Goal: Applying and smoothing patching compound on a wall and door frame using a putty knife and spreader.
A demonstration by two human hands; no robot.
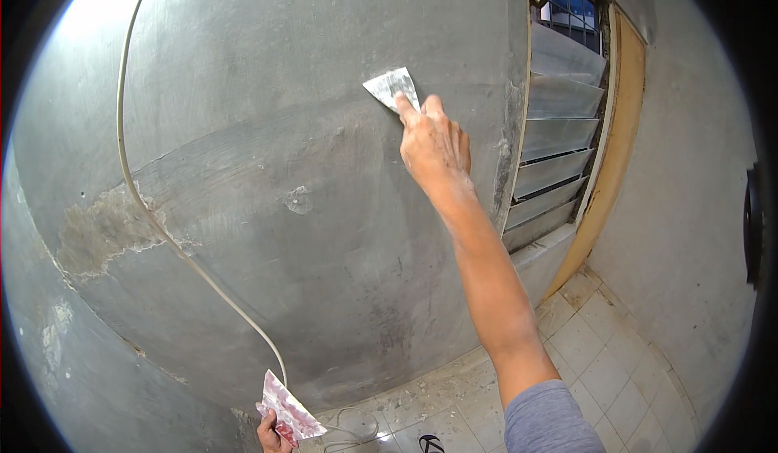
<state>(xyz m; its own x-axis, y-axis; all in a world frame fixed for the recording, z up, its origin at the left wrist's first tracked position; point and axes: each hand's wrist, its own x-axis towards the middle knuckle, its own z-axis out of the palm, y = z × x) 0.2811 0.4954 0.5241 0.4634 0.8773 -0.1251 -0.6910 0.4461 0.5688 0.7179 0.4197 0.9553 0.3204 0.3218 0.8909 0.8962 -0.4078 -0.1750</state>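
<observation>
My right hand [436, 147] reaches up the grey wall [267, 56], closed round a putty knife [392, 85]. The knife's broad metal blade, smeared whitish, points up and left and lies at the wall; whether its whole edge touches I cannot tell. One finger presses along the blade, and the handle is hidden in my palm. Low in the view, my left hand [270, 437] grips a flat, angular plate [293, 411] smeared red and white; its exact kind is unclear. A small pale chipped spot [299, 200] marks the wall below the knife.
A pale cable [121, 121] hangs down the wall, past a rough bare patch [109, 230], to the floor. At right, a louvred window [559, 137] stands beside a wooden strip [620, 129]. Debris lies on the tiled floor [604, 348], with a black sandal [431, 443] at the bottom.
</observation>
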